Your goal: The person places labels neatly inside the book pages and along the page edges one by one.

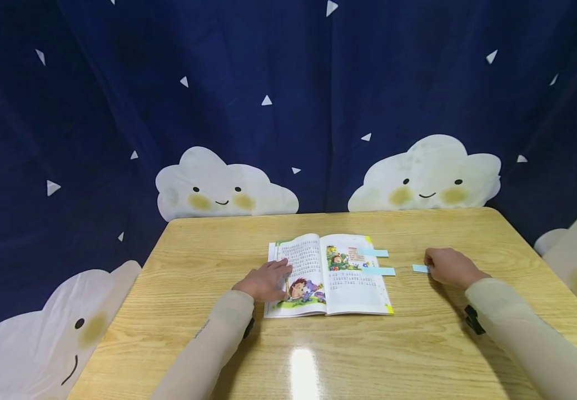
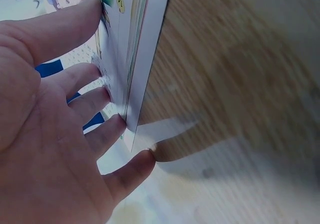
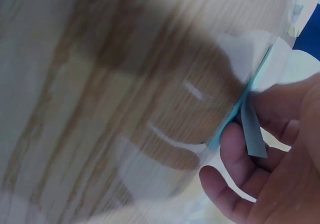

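An illustrated book (image 1: 351, 303) lies spread flat on the wooden table. Two pale blue sticky strips (image 1: 379, 271) jut past the edge of its right page. My left hand (image 1: 267, 280) rests on the outer part of the left page; in the left wrist view its fingers are extended and spread along the page edge. To the right of the book, my right hand (image 1: 449, 268) is at a light blue sticky-note pad (image 1: 419, 268) on the table. In the right wrist view, thumb and fingers pinch a narrow blue strip (image 3: 254, 134) bent away from the pad (image 3: 220, 134).
The wooden table (image 1: 208, 250) extends around the book, with a bright glare spot near its front. Behind it hangs a dark blue curtain (image 1: 248, 66) with white triangles and smiling clouds. Dark bands sit on both wrists.
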The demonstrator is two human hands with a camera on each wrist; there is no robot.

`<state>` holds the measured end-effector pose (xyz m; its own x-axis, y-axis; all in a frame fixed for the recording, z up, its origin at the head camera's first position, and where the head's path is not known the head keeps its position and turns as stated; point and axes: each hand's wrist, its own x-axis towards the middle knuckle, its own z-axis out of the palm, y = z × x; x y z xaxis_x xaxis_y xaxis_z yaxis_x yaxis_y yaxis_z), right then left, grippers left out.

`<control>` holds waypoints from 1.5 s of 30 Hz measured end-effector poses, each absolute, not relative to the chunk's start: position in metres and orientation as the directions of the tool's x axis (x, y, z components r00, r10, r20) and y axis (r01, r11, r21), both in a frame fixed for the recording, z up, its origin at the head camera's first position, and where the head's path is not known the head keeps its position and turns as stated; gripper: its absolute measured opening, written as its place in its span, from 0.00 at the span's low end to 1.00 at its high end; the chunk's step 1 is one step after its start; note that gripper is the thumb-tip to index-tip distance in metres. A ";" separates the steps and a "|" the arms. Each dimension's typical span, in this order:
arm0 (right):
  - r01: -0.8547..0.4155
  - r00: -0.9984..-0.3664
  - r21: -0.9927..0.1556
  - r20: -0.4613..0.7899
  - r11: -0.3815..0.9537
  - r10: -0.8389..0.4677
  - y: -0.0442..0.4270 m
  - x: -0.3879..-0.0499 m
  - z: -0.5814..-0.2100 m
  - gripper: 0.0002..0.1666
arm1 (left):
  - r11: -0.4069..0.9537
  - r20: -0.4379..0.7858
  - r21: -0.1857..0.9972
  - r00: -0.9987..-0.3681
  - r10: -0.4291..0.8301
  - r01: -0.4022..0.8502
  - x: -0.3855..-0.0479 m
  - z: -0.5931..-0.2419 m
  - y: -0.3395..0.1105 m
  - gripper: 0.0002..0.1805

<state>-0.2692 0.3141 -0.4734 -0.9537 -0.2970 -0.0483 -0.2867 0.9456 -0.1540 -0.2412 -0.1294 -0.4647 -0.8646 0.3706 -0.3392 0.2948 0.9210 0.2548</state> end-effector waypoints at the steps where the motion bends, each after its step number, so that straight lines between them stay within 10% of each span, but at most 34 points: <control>1: -0.286 -0.953 -0.157 -0.055 0.945 -0.297 0.314 -0.269 -0.472 0.07 | 0.921 -0.340 0.252 -0.864 0.371 0.297 -0.241 -0.464 -0.129 0.40; 45: -0.179 -0.967 -0.353 -0.110 0.918 -0.231 0.305 -0.273 -0.462 0.07 | 0.922 -0.342 0.265 -0.867 0.363 0.282 -0.241 -0.465 -0.130 0.39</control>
